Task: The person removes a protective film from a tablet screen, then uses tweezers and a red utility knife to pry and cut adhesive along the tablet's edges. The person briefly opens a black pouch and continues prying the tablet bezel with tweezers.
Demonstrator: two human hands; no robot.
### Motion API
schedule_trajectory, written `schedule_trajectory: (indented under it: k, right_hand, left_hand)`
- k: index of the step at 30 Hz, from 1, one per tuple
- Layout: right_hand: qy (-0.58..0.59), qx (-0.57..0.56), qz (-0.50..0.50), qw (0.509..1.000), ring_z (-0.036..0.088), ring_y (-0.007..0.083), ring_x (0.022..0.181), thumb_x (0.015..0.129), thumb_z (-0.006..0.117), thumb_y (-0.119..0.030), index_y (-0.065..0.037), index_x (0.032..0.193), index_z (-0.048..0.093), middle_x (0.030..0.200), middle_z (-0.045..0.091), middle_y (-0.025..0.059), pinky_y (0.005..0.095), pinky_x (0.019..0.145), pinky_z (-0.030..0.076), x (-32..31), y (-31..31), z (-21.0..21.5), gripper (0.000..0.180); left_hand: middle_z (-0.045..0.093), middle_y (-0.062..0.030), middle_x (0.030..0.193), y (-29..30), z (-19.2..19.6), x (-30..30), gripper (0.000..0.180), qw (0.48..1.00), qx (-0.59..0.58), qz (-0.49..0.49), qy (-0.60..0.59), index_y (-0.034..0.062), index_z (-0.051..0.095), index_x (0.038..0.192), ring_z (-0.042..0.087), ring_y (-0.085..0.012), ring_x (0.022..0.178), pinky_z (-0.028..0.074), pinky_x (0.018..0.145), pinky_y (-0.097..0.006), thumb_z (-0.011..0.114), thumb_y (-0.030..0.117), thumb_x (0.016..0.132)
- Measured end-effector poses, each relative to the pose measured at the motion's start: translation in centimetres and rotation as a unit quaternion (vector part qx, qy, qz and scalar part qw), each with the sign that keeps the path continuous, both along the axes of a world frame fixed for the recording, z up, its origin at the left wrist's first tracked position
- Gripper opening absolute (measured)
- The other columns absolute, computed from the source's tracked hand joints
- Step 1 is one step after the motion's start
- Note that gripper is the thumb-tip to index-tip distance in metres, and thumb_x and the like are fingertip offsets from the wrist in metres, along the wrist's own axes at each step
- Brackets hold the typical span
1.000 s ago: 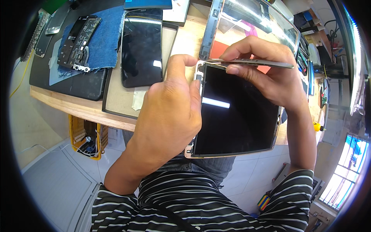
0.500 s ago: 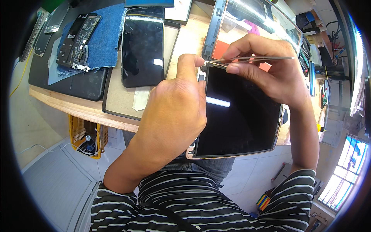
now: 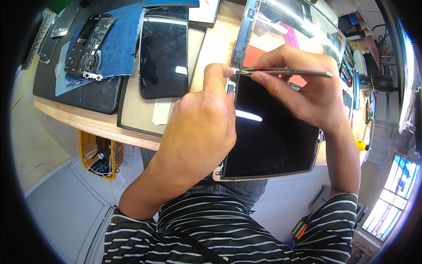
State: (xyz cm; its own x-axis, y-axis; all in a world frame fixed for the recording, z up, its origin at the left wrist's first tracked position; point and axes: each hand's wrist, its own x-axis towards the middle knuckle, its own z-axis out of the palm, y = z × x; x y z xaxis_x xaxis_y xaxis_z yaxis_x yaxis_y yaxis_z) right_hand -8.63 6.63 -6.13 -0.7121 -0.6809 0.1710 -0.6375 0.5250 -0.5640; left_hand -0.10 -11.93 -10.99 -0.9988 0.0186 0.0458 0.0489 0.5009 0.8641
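A tablet (image 3: 272,143) with a dark, glossy screen lies at the table's front edge, partly over my lap. My left hand (image 3: 200,121) is closed on its left edge, with the index finger bent to the top left corner; the thumb is mostly hidden. Between thumb and fingers, my right hand (image 3: 314,90) pinches a pair of metal tweezers (image 3: 292,71) above the screen. The tweezers' tips point left and meet that corner beside my left index fingertip. Whether anything small sits between the tips I cannot make out.
Left of the tablet, a dark phone-like device (image 3: 163,53) lies on a shallow tray (image 3: 145,121). Farther left, a circuit board (image 3: 90,48) rests on blue denim cloth (image 3: 121,39). Behind the tablet is a framed glass panel (image 3: 303,17). A yellow basket (image 3: 116,160) stands below the table.
The tweezers have turned slightly, and their blades appear closer together. My right hand has shifted a little lower, while my left hand keeps its place on the tablet.
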Motion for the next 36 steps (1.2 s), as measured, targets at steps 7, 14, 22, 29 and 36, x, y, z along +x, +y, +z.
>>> schedule_trajectory:
  k: [7, 14, 22, 29, 36]
  right_hand:
    - [0.044, -0.022, 0.003, 0.999, 0.07, 0.0133, 0.071, 0.086, 0.077, 0.003, 0.002, 0.094, 0.075, 0.083, 0.075, 0.0079, 0.0257, 0.066, 0.056, 0.6, -0.2, -0.3, 0.008]
    - [0.024, -0.045, -0.001, 0.999, 0.069, 0.0132, 0.071, 0.087, 0.077, 0.003, 0.003, 0.095, 0.075, 0.084, 0.074, 0.0079, 0.0255, 0.066, 0.055, 0.7, 0.1, -0.4, 0.008]
    - [0.029, -0.083, -0.001, 0.996, 0.068, 0.0143, 0.07, 0.086, 0.076, 0.004, 0.002, 0.096, 0.075, 0.084, 0.074, 0.0082, 0.0254, 0.064, 0.054, 0.8, 0.5, -1.2, 0.01]
    - [0.051, -0.072, 0.013, 0.996, 0.069, 0.0159, 0.07, 0.084, 0.076, 0.006, 0.004, 0.094, 0.075, 0.085, 0.075, 0.0108, 0.0265, 0.066, 0.054, 0.8, 1.1, -0.5, 0.011]
    - [0.044, -0.11, -0.055, 0.991, 0.069, 0.0158, 0.067, 0.082, 0.078, 0.0, 0.001, 0.091, 0.075, 0.078, 0.073, 0.0085, 0.027, 0.063, 0.053, 2.9, 2.6, 0.4, 0.009]
  left_hand:
    - [0.059, -0.0171, 0.058, 0.0, -0.1, 0.0, 0.025, 1.0, 0.0, 0.0, 0.003, 0.0007, 0.056, 0.123, 0.065, -0.033, 0.053, 0.044, 0.053, -0.042, 0.061, 0.0, 0.098]
    - [0.059, -0.0173, 0.058, 0.0, -0.2, -0.1, 0.026, 1.0, -0.005, -0.008, -0.004, 0.0014, 0.056, 0.123, 0.065, -0.0345, 0.054, 0.044, 0.054, -0.042, 0.061, 0.0, 0.098]
    - [0.064, -0.0229, 0.067, 0.0, 0.0, -0.5, 0.029, 0.998, -0.052, -0.032, -0.029, 0.0031, 0.057, 0.126, 0.068, -0.0417, 0.065, 0.048, 0.06, -0.048, 0.062, 0.001, 0.097]
    - [0.058, -0.0193, 0.061, 0.2, -0.1, -0.8, 0.026, 0.998, -0.062, -0.03, 0.006, 0.0028, 0.06, 0.12, 0.063, -0.0391, 0.057, 0.045, 0.057, -0.046, 0.065, 0.003, 0.095]
    - [0.055, -0.0171, 0.059, 0.6, -0.7, -2.5, 0.012, 0.997, -0.055, -0.005, 0.047, 0.001, 0.06, 0.103, 0.059, -0.0355, 0.052, 0.043, 0.054, -0.044, 0.067, 0.006, 0.095]
